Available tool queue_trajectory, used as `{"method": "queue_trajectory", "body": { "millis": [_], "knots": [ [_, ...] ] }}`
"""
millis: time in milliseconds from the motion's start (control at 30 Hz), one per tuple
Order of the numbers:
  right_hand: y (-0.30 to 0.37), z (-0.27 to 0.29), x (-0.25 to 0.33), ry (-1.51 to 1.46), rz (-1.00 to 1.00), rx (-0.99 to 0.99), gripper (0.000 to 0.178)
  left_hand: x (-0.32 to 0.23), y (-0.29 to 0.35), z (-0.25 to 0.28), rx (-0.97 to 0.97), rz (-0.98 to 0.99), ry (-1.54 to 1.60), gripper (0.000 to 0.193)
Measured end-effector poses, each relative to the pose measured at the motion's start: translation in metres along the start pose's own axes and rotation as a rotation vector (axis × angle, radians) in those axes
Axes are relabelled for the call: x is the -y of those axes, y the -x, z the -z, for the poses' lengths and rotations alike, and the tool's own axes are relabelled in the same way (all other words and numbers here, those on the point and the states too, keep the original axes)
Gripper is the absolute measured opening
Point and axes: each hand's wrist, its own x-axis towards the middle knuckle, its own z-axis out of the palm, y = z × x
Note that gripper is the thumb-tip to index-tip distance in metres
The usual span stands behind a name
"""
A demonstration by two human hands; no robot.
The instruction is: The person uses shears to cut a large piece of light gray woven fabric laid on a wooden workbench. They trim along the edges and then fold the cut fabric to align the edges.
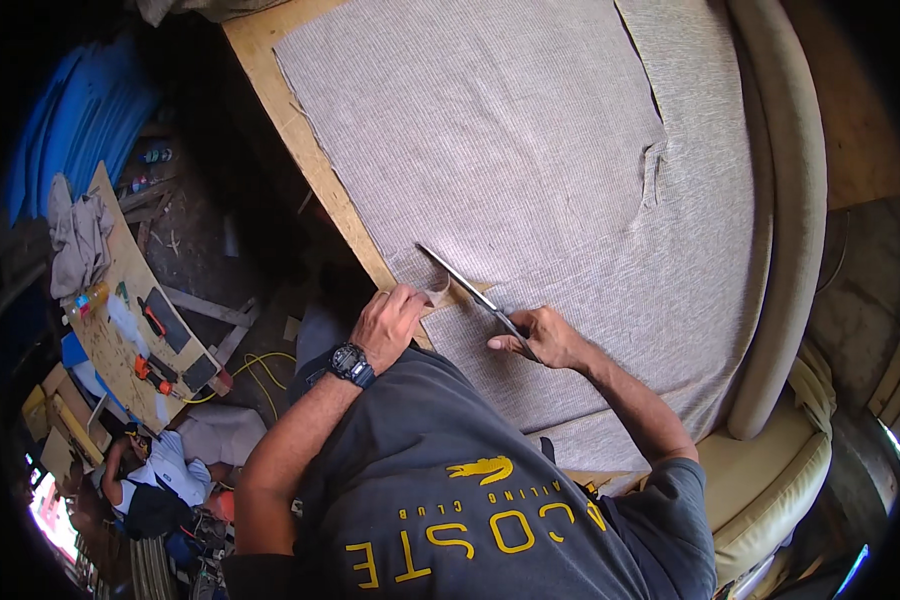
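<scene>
Grey-beige woven fabric (530, 130) lies spread over a wooden table (310, 150). My right hand (545, 340) is wrapped round the handles of a pair of scissors (460, 280). Their long blades point up and left, lying at a cut in the fabric near the table's left edge. Bare wood shows through the gap beside the blades. With its fingers pinched, my left hand (390, 318) lifts the cut edge of the fabric, just left of the scissors. A dark watch (350, 364) is on my left wrist. The scissor handles are mostly hidden in my palm.
A thick roll of fabric (790, 200) runs along the right side of the table. Beyond it at lower right is a cream padded seat (770, 480). To the left stands a workbench (120, 330) with an orange power tool (153, 376); a person (165, 475) is below it.
</scene>
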Motion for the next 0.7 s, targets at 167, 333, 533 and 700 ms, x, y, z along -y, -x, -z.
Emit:
{"method": "queue_trajectory", "body": {
  "millis": [167,333,533,700],
  "knots": [
    [-0.016,-0.007,0.017,-0.053,-0.090,0.011,0.074,0.006,0.003,0.002,-0.041,-0.001,0.063,0.011],
    [-0.025,-0.011,0.018,-0.052,-0.093,-0.051,0.068,0.007,0.006,0.001,-0.088,0.022,0.138,0.010],
    [-0.025,-0.011,0.012,-0.128,-0.068,-0.026,0.060,0.011,0.013,0.001,-0.123,0.050,0.171,0.008],
    [-0.035,-0.010,0.030,-0.203,-0.077,-0.024,0.060,0.015,0.014,0.005,-0.125,0.070,0.257,0.006]
  ]
}}
